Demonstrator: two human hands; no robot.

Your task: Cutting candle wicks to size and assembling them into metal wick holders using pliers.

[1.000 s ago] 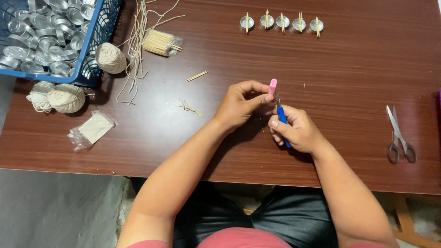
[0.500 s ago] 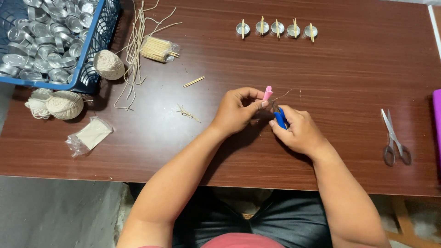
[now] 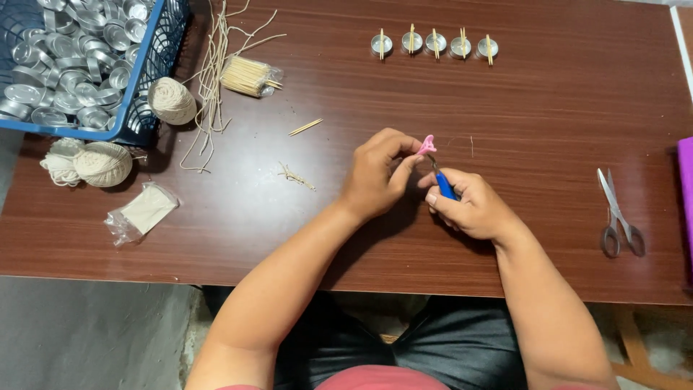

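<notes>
My left hand (image 3: 379,173) pinches a small pink piece (image 3: 426,146) between thumb and fingers above the brown table (image 3: 563,115). My right hand (image 3: 469,206) grips a small blue-handled tool (image 3: 443,185), whose thin metal tip points up into the pink piece. Both hands meet near the table's middle, close to the front edge.
A row of small metal cups with sticks (image 3: 434,45) lies at the back. Scissors (image 3: 617,215) rest at the right, a purple object (image 3: 686,195) at the right edge. At left: a blue basket of metal cups (image 3: 72,58), string balls (image 3: 101,163), loose strings (image 3: 213,65), a stick bundle (image 3: 249,76), a plastic packet (image 3: 144,209).
The hands turned the pink piece; it now looks flared at its top, and the tool's tip points up into it. The view shifted slightly at first.
</notes>
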